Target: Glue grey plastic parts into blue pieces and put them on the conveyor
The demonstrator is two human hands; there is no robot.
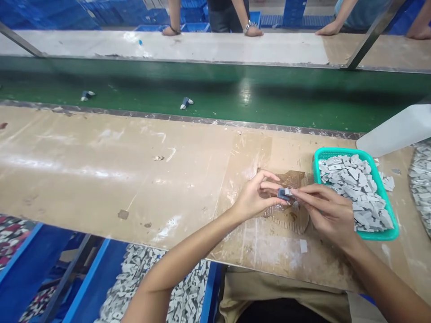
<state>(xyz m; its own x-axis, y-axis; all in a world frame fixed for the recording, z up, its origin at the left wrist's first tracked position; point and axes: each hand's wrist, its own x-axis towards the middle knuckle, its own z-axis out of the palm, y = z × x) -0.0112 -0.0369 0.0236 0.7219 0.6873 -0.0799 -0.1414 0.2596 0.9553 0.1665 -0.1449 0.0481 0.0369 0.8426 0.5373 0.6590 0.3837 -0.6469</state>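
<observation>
Between the fingertips of my left hand (257,195) is a small dark blue-grey plastic part (283,194), pinched with the thumb below. My right hand (328,213) has its thumb and fingers closed on a small light grey plastic piece (288,191), which touches the blue-grey part. Both hands are just above a brown, wet-looking patch of cardboard (292,220) on the table. Right beside my right hand stands a turquoise basket (392,233) filled with flat grey plastic pieces (357,179). One light piece (303,246) lies on the table below the right hand.
A green conveyor belt (215,85) crosses behind the table (111,148), carrying two small blue-and-white parts (186,103). A white container (397,130) leans at the right. Blue crates (90,278) with grey pieces stand below the front edge. Other people's hands (328,29) rest across the belt.
</observation>
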